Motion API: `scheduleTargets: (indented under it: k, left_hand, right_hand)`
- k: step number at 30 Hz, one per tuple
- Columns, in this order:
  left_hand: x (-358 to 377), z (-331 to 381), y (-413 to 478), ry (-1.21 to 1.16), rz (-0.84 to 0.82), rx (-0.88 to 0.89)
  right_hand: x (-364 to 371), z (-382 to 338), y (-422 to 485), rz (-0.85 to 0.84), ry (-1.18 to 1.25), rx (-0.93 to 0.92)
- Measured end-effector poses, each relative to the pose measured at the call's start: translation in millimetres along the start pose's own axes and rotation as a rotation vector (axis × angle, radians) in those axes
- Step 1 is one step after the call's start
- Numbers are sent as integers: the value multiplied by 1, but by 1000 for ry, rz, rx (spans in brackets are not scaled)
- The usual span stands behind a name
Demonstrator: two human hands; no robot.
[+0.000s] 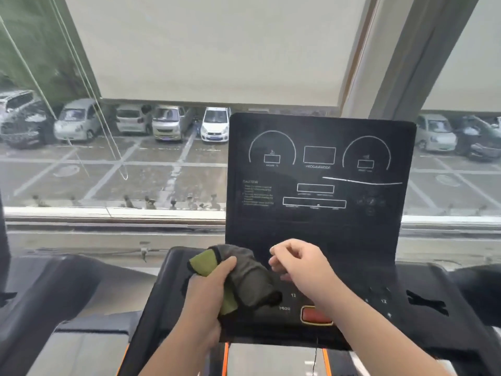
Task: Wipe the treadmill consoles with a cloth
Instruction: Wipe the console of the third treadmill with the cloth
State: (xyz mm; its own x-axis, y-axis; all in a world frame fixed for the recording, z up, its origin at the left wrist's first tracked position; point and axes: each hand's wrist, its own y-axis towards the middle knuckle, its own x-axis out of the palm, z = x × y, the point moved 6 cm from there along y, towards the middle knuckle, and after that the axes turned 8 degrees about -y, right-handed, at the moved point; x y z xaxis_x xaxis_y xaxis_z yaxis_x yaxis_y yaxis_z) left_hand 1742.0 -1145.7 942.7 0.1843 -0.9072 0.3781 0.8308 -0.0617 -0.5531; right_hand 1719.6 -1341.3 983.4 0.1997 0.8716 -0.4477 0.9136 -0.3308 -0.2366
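A black treadmill console (pixel 320 169) with white dial outlines and boxes stands upright ahead of me, against the window. My left hand (pixel 208 289) grips a bunched cloth (pixel 244 272), grey on one face and green on the other, over the lower left of the console's button panel. My right hand (pixel 298 263) hovers just right of the cloth above the panel, fingers loosely curled, holding nothing. A red stop button (pixel 314 316) shows below my right wrist.
The dark console housing and handrails (pixel 423 302) spread to both sides. A second treadmill's dark body (pixel 54 283) sits at left. A window with a lowered roller blind (pixel 217 50) and its cords looks onto parked cars.
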Motion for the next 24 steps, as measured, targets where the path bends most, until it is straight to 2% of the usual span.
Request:
scheduleTargets:
  k: [3, 5, 10, 13, 16, 18, 21, 24]
  left_hand:
    - [28, 19, 23, 20, 43, 77]
    - [46, 32, 34, 5, 75, 134]
    - [97, 76, 48, -48, 162, 334]
    - [117, 107, 53, -40, 245, 494]
    - [135, 142, 56, 28, 316, 702]
    - [152, 169, 57, 111, 307, 875]
    - [183, 199, 74, 383, 209, 1164]
    - [215, 197, 105, 691, 99, 1306]
  right_hand:
    - [-25, -30, 42, -49, 5, -105]
    - [-49, -51, 71, -5, -56, -229]
    - [-124, -107, 131, 262, -297, -680]
    - [-163, -127, 156, 460, -495, -873]
    - [-183, -143, 185, 541, -725, -916]
    - [-189, -149, 203, 513, -799, -841]
    - [-195, -143, 219, 502, -740, -755]
    - [-192, -133, 222, 515, -689, -763]
